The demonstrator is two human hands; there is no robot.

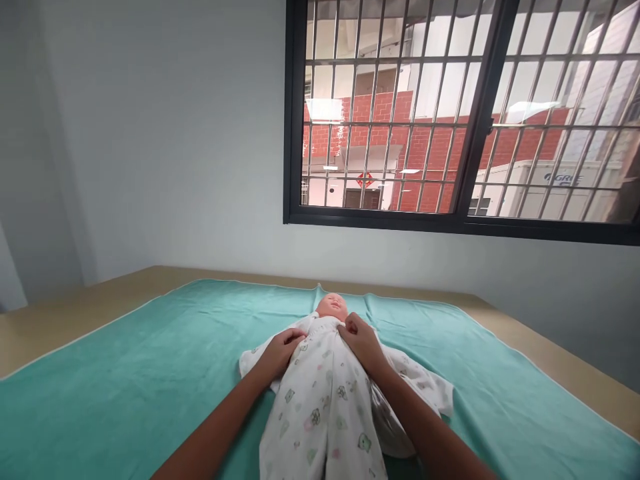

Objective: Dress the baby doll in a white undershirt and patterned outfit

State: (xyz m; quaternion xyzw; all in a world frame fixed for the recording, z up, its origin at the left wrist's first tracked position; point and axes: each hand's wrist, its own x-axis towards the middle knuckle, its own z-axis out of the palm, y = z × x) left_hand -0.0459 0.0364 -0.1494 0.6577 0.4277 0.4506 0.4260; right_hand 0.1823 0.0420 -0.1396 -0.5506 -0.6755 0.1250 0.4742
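Note:
A baby doll (332,305) lies on its back on a green cloth (165,360), its head towards the wall. White baby pants (315,407) with small printed animals stretch over its body, waistband near the neck and legs running towards me. Under them spreads a white printed baby top (423,383), its sleeves out to both sides. My left hand (284,352) is closed at the left edge of the pants, fingertips on the fabric. Higher up, my right hand (361,341) pinches the right side of the waistband. The doll's torso and limbs are hidden under the clothes.
The cloth lies over a tan tabletop (40,327) whose edges show around it. Behind stands a pale wall (175,147). A dark-framed window (380,217) with metal bars is set in it at the upper right.

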